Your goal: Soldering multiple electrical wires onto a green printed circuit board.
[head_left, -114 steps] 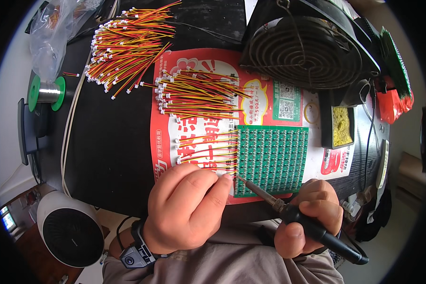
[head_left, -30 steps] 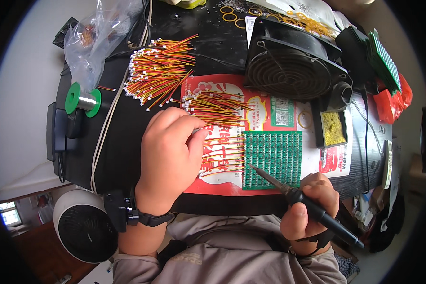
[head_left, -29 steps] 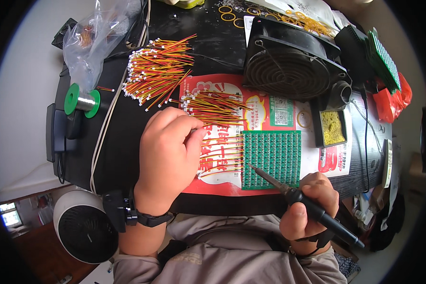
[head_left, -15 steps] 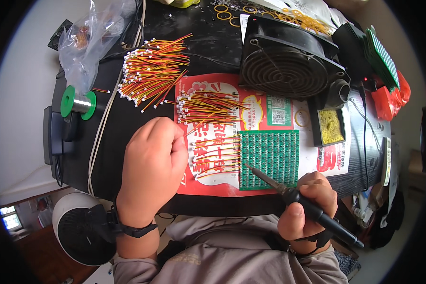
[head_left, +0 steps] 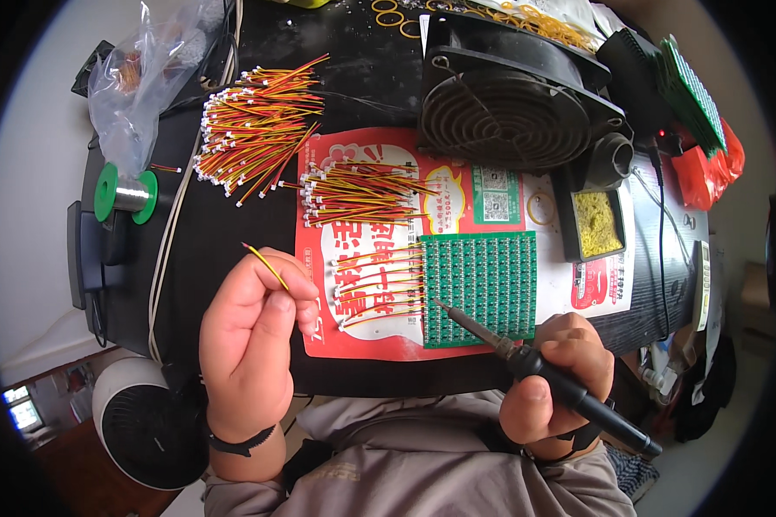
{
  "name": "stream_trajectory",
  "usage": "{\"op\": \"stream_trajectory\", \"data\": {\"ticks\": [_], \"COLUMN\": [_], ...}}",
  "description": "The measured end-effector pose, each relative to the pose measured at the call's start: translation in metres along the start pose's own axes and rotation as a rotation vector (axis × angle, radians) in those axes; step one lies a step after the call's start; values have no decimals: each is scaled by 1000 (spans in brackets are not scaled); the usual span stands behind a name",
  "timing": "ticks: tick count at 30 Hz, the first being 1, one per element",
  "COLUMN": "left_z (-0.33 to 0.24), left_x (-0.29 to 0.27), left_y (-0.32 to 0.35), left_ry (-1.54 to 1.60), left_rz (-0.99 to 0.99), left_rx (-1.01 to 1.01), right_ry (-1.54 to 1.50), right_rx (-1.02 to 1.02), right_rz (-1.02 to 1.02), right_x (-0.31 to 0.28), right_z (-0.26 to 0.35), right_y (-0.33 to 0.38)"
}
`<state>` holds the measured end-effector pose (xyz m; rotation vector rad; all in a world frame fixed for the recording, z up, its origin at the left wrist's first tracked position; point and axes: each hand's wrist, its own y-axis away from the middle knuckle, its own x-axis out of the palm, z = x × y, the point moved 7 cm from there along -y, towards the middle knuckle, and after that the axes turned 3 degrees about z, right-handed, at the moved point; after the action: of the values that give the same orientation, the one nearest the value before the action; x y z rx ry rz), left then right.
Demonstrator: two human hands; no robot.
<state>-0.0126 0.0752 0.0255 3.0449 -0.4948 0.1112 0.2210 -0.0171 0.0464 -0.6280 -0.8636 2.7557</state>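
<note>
My left hand (head_left: 254, 345) pinches a short wire lead (head_left: 267, 265) with yellow, red and dark strands, held up left of the red printed sheet (head_left: 362, 346). In my right hand (head_left: 591, 358) is a soldering iron (head_left: 535, 365), its tip over the left part of a green circuit board panel (head_left: 483, 289); whether it touches is unclear. Several wire leads (head_left: 378, 269) run in rows from the panel's left edge, white connectors pointing left. Behind them lies a small bunch of leads (head_left: 362, 194). A larger pile of leads (head_left: 259, 129) sits at the back left.
A black fan (head_left: 517, 112) stands behind the panel. Right of the panel is a holder with yellow sponge (head_left: 600, 226). A solder spool (head_left: 129, 195), a clear plastic bag (head_left: 129, 112) and white cable (head_left: 171, 241) lie left. Yellow rubber bands (head_left: 526, 26) and stacked green boards (head_left: 691, 95) are farther back.
My left hand has turned and drawn back from the small bunch, and the wire lead now shows plainly in its fingers. The whole view has shifted slightly; the iron stays over the panel.
</note>
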Motion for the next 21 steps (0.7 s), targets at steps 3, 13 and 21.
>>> {"op": "stream_trajectory", "data": {"ticks": [3,13,21], "left_z": [10,-4,-11], "left_x": [12,17,46], "left_y": [5,21,19], "left_ry": [404,-367,-784], "left_rz": [61,-37,48], "left_rx": [-114,309,467], "right_ry": [1,-2,2], "right_rx": [-5,-9,6], "right_rz": [23,36,-2], "right_x": [0,1,3], "right_z": [0,1,0], "right_y": [-1,-3,-4]}}
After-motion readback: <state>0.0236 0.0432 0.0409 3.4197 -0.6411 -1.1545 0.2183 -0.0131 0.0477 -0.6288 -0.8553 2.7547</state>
